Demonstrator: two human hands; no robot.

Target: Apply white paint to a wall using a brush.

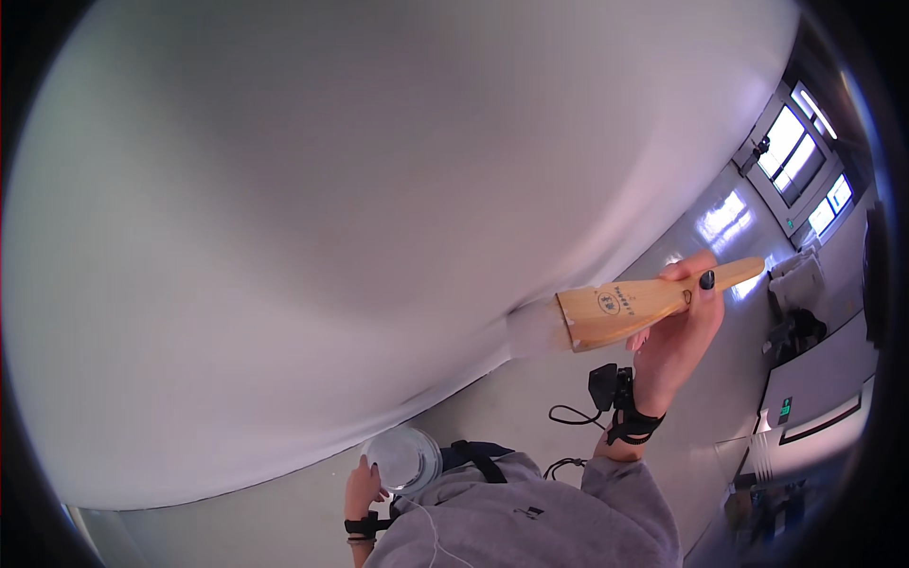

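Note:
My right hand [678, 333] is closed around the wooden handle of a wide flat brush [620, 312], with the thumb lying on top. The brush's pale bristles [538, 328] point left and meet the lower part of a large white wall surface [360, 227], or come very close to it. Low at my waist, my left hand [362, 488] grips the side of a clear round plastic container [402, 460]. What is inside the container cannot be made out.
The white surface fills most of the view on the left and above. A glossy pale floor [492, 407] runs below it. Windows [791, 151] stand far off at the upper right, with a light-coloured covered heap [795, 282] and a low partition [814, 369] along the right side.

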